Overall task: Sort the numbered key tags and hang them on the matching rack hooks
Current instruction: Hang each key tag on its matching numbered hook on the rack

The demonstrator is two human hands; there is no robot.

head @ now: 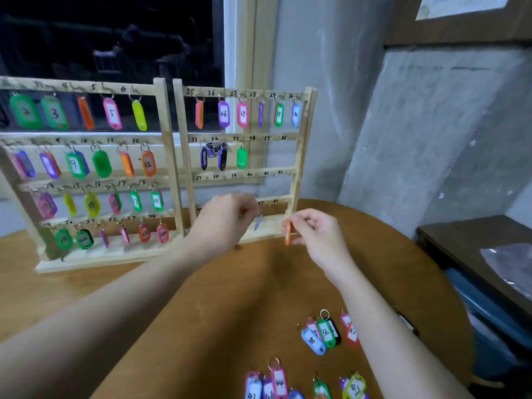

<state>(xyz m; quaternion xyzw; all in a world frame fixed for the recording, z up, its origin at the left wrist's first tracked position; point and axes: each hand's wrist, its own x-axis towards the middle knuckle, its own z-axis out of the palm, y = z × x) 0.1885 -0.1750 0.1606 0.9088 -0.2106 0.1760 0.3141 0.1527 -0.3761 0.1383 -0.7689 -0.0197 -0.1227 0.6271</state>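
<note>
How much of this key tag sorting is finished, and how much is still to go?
Well past halfway, it seems. The left rack is full, and the right rack has its top row filled plus a few tags in the second. The left hand pinches a purple tag and the right hand an orange tag near the lowest hooks. The 37 to 42 row is bare, and loose tags still lie on the table.

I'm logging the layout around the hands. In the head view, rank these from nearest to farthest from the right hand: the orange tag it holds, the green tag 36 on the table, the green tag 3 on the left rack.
1. orange tag, pinched in the right hand.
2. green tag 36, on the table below that hand.
3. green tag 3, top row, far left.
</note>
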